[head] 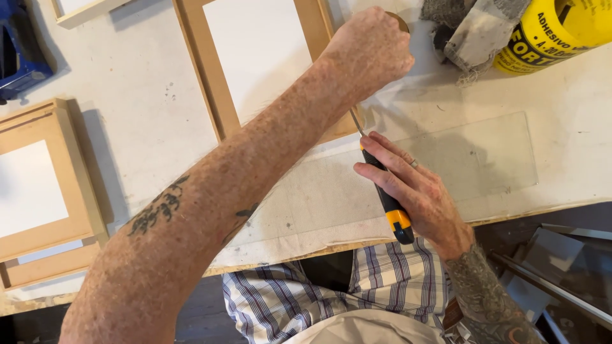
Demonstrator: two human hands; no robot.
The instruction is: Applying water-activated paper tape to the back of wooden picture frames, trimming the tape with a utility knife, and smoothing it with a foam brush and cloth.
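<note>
The right hand [417, 191] grips a black-and-yellow-handled screwdriver [387, 197]; the left hand [370, 48] is fisted over a light wooden picture frame [210, 70], its contents hidden.

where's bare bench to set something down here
Free: the white bench between the left stacked frames and the middle frame, and right of the glass sheet below the yellow can. Crowded: the rags, and around both hands and the screwdriver.
</note>
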